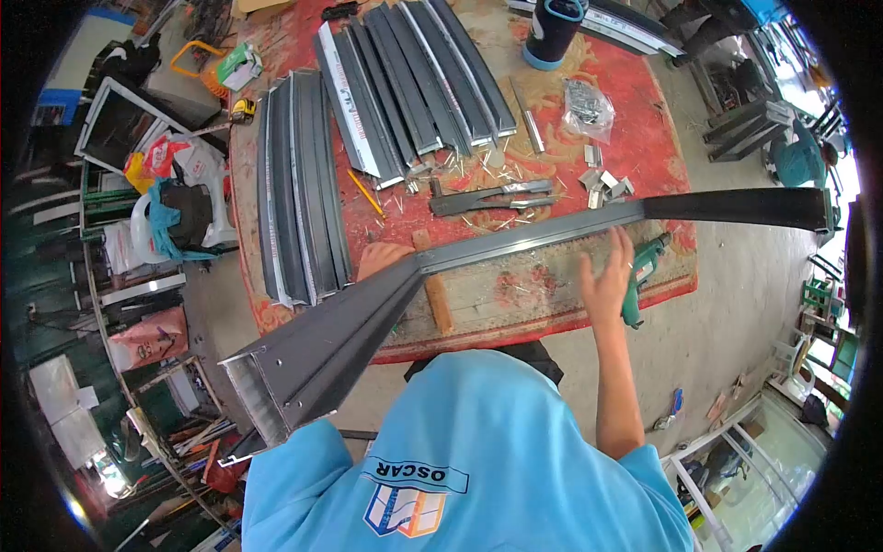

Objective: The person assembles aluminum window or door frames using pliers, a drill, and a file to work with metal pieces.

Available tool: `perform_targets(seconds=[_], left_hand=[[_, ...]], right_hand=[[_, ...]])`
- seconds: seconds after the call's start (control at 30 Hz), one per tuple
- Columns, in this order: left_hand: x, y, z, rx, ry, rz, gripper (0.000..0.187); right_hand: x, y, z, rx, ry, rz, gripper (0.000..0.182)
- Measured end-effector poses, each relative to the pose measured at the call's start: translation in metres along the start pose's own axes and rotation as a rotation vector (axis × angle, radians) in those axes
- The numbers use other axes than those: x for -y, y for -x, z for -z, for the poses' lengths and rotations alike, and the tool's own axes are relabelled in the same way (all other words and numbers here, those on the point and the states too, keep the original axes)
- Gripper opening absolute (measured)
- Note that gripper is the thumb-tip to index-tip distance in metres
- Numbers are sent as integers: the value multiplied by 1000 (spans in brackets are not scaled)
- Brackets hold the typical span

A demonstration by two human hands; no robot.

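A dark grey metal frame made of long profiles joined at corners spans the table in front of me. Its left leg comes back toward me with a hollow end showing, and its right leg reaches past the table's right edge. My left hand is at the left corner, closed against the profile, which hides part of it. Beside the middle profile, my right hand has its fingers apart and holds nothing. Just right of that hand lies a green power drill.
Dark profiles lie stacked on the red-covered table, with another stack at left. Around them are a pencil, long-handled tool, bag of screws, metal brackets, tumbler and wooden strip.
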State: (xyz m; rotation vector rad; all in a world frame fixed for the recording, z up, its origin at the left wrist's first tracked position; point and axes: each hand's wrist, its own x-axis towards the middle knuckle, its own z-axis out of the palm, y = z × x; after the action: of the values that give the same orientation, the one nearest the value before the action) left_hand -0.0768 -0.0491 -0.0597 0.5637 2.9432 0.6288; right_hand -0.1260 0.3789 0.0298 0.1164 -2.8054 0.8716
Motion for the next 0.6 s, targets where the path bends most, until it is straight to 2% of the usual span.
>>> perform_targets(seconds=[0.03, 0.1, 0.13, 0.2, 0.33, 0.4, 0.43, 0.5, 0.53, 0.6], left_hand=[[-4, 1, 2, -1, -1, 5, 55], [-16, 0, 15, -13, 46, 64, 40], [-14, 0, 15, -13, 45, 69, 40], [-9, 0, 13, 35, 65, 64, 38], [-5, -5, 23, 83, -1, 35, 39], [3, -8, 38, 98, 14, -4, 41], [5, -10, 44, 100, 19, -4, 41], [7, -20, 56, 62, 74, 108, 42], [6, -28, 61, 57, 78, 105, 42], [2, -48, 64, -92, 115, 175, 39]], right_hand=[[11, -11, -10, 63, -44, 33, 63], [36, -38, -32, 196, -112, 161, 64], [44, -49, -45, 199, -114, 164, 64], [54, -67, -76, 318, -19, 338, 62], [62, -91, -119, 448, 167, 415, 64], [65, -104, -126, 630, 335, 436, 56], [62, -109, -133, 635, 337, 434, 56], [56, -117, -145, 640, 480, 597, 57], [54, -120, -145, 638, 487, 598, 57], [60, -128, -139, 677, 411, 586, 43]])
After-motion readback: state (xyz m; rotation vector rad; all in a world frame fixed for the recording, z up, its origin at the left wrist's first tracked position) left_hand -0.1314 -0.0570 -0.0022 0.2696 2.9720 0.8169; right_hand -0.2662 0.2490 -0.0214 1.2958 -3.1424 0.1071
